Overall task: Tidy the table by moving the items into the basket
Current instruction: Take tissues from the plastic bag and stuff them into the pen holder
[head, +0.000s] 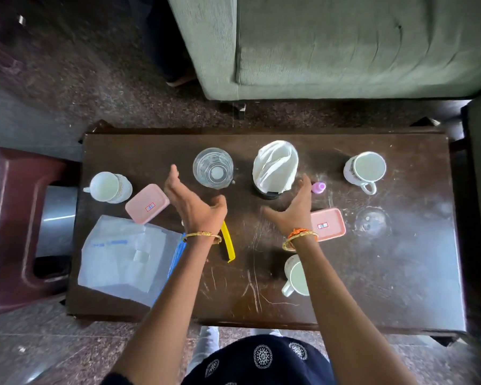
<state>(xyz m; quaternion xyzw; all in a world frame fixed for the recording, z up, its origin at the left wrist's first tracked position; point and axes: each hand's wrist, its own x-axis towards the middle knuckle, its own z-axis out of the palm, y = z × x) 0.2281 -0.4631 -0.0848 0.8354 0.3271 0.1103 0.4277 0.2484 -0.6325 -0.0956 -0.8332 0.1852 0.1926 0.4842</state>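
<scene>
head | both hands' fingers spread, holding nothing | glass (213, 168) empty | holder (270, 191) holds napkins (275, 165)

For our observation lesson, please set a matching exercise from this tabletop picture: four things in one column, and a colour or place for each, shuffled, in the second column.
Things:
1. comb
2. drinking glass
3. small bottle
4. napkin

Descriptions:
A. white, folded, standing in a dark holder
B. purple, just beyond the right hand
C. yellow, beside the left wrist
D. clear, upright, just beyond the left hand

Pairs: 1-C, 2-D, 3-B, 4-A
</scene>
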